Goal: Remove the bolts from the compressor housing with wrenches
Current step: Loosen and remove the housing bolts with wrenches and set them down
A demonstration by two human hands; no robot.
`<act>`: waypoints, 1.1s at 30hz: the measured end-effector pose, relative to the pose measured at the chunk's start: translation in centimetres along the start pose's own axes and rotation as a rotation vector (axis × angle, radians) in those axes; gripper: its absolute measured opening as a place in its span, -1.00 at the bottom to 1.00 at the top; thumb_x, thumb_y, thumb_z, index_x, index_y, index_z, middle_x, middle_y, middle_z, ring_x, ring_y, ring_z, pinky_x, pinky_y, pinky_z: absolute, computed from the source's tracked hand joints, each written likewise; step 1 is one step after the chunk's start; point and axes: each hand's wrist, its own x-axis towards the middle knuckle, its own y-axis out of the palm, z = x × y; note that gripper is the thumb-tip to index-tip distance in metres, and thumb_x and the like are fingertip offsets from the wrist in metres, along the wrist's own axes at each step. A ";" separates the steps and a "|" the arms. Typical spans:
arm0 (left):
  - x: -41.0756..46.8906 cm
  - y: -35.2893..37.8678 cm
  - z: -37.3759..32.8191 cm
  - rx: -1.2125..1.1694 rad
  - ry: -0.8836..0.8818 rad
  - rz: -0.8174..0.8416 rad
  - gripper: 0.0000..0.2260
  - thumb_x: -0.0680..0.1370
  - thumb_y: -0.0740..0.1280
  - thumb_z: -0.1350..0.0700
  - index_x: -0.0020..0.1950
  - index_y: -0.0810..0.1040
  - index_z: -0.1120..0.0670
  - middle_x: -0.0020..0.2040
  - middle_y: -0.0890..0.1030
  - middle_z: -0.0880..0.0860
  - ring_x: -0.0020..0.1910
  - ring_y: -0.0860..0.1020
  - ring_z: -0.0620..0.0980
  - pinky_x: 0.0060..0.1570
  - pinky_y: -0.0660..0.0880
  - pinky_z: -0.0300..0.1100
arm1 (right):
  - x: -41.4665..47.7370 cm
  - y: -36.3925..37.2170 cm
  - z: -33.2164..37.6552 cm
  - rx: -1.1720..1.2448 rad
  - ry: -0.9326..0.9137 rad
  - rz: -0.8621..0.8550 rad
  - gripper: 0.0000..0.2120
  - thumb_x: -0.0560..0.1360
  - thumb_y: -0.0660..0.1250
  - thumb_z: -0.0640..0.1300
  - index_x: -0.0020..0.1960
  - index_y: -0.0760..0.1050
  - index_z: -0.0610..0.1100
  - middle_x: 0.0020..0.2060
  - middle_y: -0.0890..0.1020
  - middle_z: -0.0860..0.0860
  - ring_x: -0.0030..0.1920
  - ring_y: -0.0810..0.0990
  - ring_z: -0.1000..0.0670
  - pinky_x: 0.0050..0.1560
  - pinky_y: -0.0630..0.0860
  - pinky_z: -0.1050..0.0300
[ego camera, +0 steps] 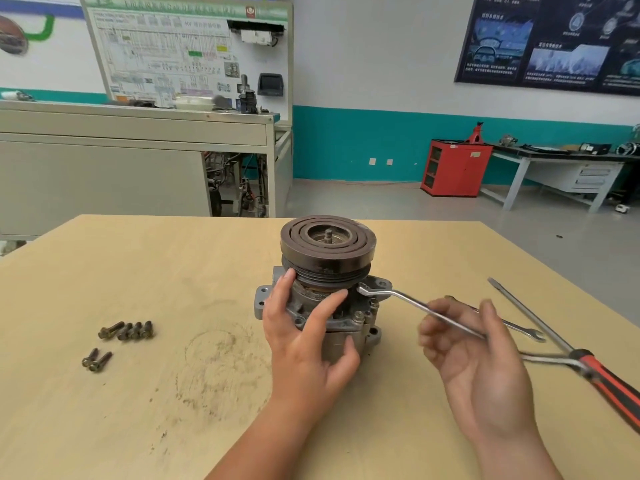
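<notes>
The wooden table [138, 410] carries everything, and the compressor [343, 341] stands upright near its middle, its dark pulley [327, 244] on top so that the flange bolts around the housing can be reached from the side. The left hand [304, 341] wraps round the near side of the housing, fingers spread and curled against the metal just below the pulley, most likely to stop the body from turning. The right hand [474, 358] is blurred with motion, palm turned up; it seems to pinch the handle of a wrench [415, 304] between thumb and fingers, far out along it for leverage. The wrench's head sits at the right of the flange, apparently on a bolt there, though the fit is too small to judge. A red-and-black screwdriver [595, 368] and a spare wrench [523, 330] lie to the right, within reach. At least two bolts [358, 315] remain in the flange nearby, while six loose bolts [126, 330] lie on the left, well apart from the work.
</notes>
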 end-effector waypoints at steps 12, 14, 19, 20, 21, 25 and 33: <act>-0.2 0.2 0.5 0.075 0.034 0.012 -0.67 0.36 0.37 -0.02 0.11 0.65 -0.06 0.42 0.15 0.09 0.46 0.10 0.09 0.42 0.15 0.03 | -4.3 1.9 0.7 -0.482 -0.211 -0.027 -0.66 0.42 0.11 -0.02 -0.11 0.67 0.12 -0.31 0.69 -0.11 -0.39 0.64 -0.02 -0.45 0.34 0.32; -0.3 0.3 0.6 0.080 0.044 0.009 -0.70 0.36 0.38 -0.03 0.07 0.67 -0.08 0.42 0.15 0.11 0.47 0.08 0.09 0.43 0.14 0.01 | -4.5 1.9 1.0 -0.537 -0.195 -0.009 -0.70 0.41 0.14 -0.02 -0.10 0.65 0.13 -0.31 0.70 -0.09 -0.40 0.63 0.00 -0.43 0.37 0.37; -0.5 0.3 0.7 0.051 0.025 0.011 -0.76 0.38 0.37 -0.04 -0.01 0.70 -0.04 0.42 0.15 0.11 0.51 0.01 -0.04 0.45 0.10 -0.03 | -0.4 1.8 1.9 -0.516 -0.146 -0.038 -0.85 0.46 0.31 -0.08 -0.16 0.65 -0.06 -0.56 0.54 -0.03 -0.57 0.43 0.14 -0.53 0.33 0.40; -0.5 0.3 0.7 0.044 0.027 0.012 -0.77 0.38 0.37 -0.04 -0.01 0.69 -0.04 0.42 0.16 0.11 0.50 0.02 -0.03 0.45 0.09 -0.05 | 1.6 1.6 1.8 -0.517 -0.116 -0.088 -0.87 0.50 0.33 -0.09 -0.12 0.64 -0.09 -0.61 0.46 0.02 -0.58 0.37 0.16 -0.55 0.30 0.39; -0.5 0.3 0.6 0.042 0.030 0.011 -0.78 0.39 0.37 -0.04 -0.01 0.68 -0.07 0.42 0.16 0.10 0.49 0.03 -0.01 0.44 0.10 -0.07 | 3.3 1.2 1.4 -0.512 -0.083 -0.103 -0.85 0.53 0.31 -0.08 -0.06 0.62 -0.11 -0.62 0.38 0.07 -0.57 0.32 0.17 -0.54 0.27 0.37; -0.6 0.1 0.5 0.052 0.036 0.015 -0.77 0.40 0.36 -0.06 0.05 0.51 -0.19 0.42 0.15 0.11 0.48 0.04 0.01 0.37 0.17 0.06 | 7.3 0.8 -0.2 -0.384 0.126 0.033 -0.72 0.58 0.21 0.05 -0.10 0.55 -0.13 -0.61 0.25 0.11 -0.54 0.21 0.11 -0.46 0.20 0.24; -0.4 0.2 0.3 0.056 0.000 0.001 -0.61 0.37 0.34 -0.07 0.20 0.45 -0.14 0.42 0.15 0.06 0.46 0.09 -0.06 0.35 0.21 0.09 | 2.0 -0.4 3.0 -0.026 -0.087 -0.006 -0.57 0.46 0.11 0.10 -0.39 0.59 -0.08 -0.55 0.50 0.01 -0.53 0.43 0.07 -0.49 0.38 0.34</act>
